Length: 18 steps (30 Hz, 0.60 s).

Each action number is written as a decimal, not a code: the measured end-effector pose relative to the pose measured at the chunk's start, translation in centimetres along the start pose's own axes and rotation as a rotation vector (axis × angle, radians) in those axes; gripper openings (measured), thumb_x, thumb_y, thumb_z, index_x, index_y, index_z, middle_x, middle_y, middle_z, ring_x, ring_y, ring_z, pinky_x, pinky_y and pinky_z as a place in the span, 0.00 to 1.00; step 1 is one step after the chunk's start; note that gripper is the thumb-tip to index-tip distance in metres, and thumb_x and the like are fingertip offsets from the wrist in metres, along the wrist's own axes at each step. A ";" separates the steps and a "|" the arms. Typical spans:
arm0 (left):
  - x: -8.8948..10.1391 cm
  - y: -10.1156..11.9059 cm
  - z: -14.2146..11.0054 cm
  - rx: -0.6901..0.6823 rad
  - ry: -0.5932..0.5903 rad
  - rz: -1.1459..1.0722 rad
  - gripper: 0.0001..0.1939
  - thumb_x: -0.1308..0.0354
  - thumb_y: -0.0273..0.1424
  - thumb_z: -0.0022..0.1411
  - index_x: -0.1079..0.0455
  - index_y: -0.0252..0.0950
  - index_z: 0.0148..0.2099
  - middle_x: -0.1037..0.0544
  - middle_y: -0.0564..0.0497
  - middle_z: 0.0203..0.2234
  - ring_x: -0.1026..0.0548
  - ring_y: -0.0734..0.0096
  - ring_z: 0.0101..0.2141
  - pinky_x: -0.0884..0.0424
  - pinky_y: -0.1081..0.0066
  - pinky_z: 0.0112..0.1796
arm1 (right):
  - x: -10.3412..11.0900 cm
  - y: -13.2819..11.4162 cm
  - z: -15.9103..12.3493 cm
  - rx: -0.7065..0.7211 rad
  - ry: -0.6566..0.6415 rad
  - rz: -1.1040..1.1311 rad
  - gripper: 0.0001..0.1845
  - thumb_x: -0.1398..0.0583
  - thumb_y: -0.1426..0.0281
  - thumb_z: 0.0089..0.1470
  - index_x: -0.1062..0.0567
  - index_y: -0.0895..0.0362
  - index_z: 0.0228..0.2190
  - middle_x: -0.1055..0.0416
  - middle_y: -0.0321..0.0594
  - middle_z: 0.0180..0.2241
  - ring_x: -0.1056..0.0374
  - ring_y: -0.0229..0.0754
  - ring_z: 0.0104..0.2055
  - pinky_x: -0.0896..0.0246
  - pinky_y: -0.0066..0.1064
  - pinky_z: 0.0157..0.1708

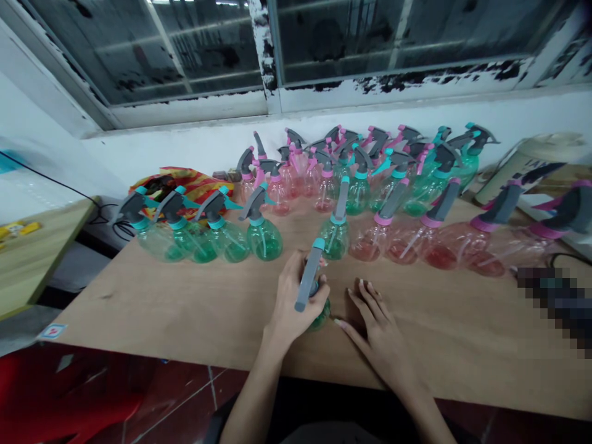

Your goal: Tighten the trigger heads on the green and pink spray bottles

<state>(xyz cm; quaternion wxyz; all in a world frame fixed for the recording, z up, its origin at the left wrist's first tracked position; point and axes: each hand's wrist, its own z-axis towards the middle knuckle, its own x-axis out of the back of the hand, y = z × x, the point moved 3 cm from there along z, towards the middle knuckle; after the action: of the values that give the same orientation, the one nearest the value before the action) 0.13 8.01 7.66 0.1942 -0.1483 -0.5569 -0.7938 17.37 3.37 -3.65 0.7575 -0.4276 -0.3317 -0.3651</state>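
Observation:
My left hand is wrapped round the neck of a green spray bottle that stands on the table near me. Its grey and teal spray head rises above my fingers, and much of the bottle is hidden by the hand. My right hand lies flat on the table just right of that bottle, fingers stretched out, holding nothing. Directly behind the held bottle stands another green spray bottle. A pink spray bottle is beside it to the right.
Several green spray bottles line the left; several pink ones line the right. More bottles crowd the wall behind. A red-yellow bag lies back left, a beige bag back right. A red chair stands lower left.

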 end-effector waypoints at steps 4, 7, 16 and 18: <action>-0.1 0.0 0.0 -0.012 -0.006 0.009 0.12 0.44 0.21 0.53 0.35 0.42 0.39 0.24 0.49 0.35 0.21 0.60 0.38 0.26 0.63 0.37 | -0.1 0.1 -0.1 -0.001 -0.007 0.008 0.34 0.47 0.52 0.61 0.37 0.61 0.60 0.44 0.55 0.64 0.53 0.55 0.68 0.49 0.56 0.62; -0.1 0.1 0.0 -0.034 0.012 -0.011 0.15 0.45 0.21 0.52 0.33 0.42 0.42 0.24 0.47 0.38 0.23 0.58 0.41 0.27 0.62 0.39 | -0.2 0.2 -0.1 -0.005 -0.005 0.019 0.34 0.47 0.52 0.60 0.38 0.61 0.60 0.44 0.55 0.64 0.53 0.55 0.68 0.50 0.56 0.62; 0.0 0.3 -0.2 -0.008 0.016 -0.042 0.24 0.45 0.20 0.50 0.32 0.45 0.49 0.24 0.51 0.39 0.24 0.62 0.38 0.29 0.64 0.41 | -0.1 0.1 -0.1 -0.022 -0.005 0.049 0.35 0.46 0.51 0.60 0.40 0.57 0.62 0.44 0.52 0.65 0.52 0.56 0.68 0.50 0.56 0.62; 0.0 0.1 -0.2 -0.011 0.025 -0.029 0.25 0.45 0.21 0.50 0.33 0.45 0.51 0.24 0.51 0.41 0.24 0.62 0.38 0.29 0.64 0.41 | -0.1 0.1 -0.1 -0.023 -0.007 0.045 0.35 0.46 0.51 0.60 0.38 0.58 0.61 0.44 0.53 0.64 0.52 0.56 0.68 0.50 0.56 0.62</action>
<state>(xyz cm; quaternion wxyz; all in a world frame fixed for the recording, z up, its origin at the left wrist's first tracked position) 0.16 7.78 7.66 0.1889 -0.1315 -0.5523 -0.8012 17.42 3.35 -3.78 0.7594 -0.4448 -0.3205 -0.3504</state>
